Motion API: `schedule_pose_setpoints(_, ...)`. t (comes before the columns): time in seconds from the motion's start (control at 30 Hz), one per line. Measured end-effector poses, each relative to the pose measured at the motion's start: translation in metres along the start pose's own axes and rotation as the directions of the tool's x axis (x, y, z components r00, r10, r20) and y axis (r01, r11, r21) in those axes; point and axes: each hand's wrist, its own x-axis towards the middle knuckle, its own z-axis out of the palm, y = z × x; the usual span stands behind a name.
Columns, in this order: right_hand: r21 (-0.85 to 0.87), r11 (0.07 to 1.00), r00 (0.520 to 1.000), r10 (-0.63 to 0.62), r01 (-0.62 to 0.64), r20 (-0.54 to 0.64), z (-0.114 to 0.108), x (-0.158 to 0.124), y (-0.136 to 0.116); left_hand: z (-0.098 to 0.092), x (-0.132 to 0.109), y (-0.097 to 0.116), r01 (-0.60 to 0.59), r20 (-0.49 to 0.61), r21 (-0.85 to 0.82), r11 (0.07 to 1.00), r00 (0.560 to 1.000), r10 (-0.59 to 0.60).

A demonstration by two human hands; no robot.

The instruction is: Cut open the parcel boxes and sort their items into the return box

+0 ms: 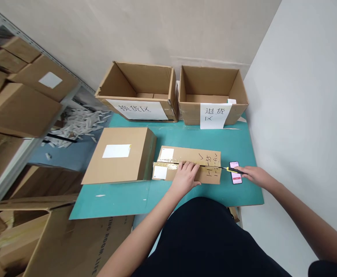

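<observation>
A long cardboard box [182,152] lies on the green tabletop, with clear tape, two white labels and black handwriting on top. A dark slit runs along its taped middle seam. My left hand [186,175] grips the box, fingers bent over the seam and thumb near the front edge. To the right, my right hand [252,174] is closed around a yellow and black box cutter [234,170]. Its blade points left at the box's right end, by the seam. Beneath the cutter lies a phone [237,180] with a lit screen.
Two open cartons, a left one [142,107] and a right one [189,113], carry paper signs at the back. A larger closed box [119,165] stands left. Shelved boxes [21,107] and a big open carton [53,238] are farther left. A white wall [307,96] bounds the right.
</observation>
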Motion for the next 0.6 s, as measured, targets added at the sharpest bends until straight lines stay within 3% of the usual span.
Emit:
schedule_pose_setpoints(0.13,0.061,0.998,1.000,0.019,-0.017,-0.022,0.001,-0.009,0.005,0.000,-0.002,0.000,-0.003,-0.005,0.024,1.000,1.000,0.003)
schedule_pose_setpoints(0.27,0.257,0.957,0.984,0.159,-0.133,-0.086,0.008,-0.021,0.009,0.001,-0.005,-0.001,-0.010,-0.021,-0.003,1.000,1.000,0.010)
schedule_pose_setpoints(0.4,0.527,0.807,0.933,0.354,-0.265,-0.073,0.030,-0.021,0.003,0.001,-0.005,-0.003,-0.019,0.001,-0.005,1.000,1.000,0.019)
schedule_pose_setpoints(0.6,0.777,0.605,0.891,0.432,-0.174,-0.137,0.076,-0.010,-0.013,0.002,-0.004,-0.006,-0.034,0.013,-0.011,0.999,0.999,0.034)
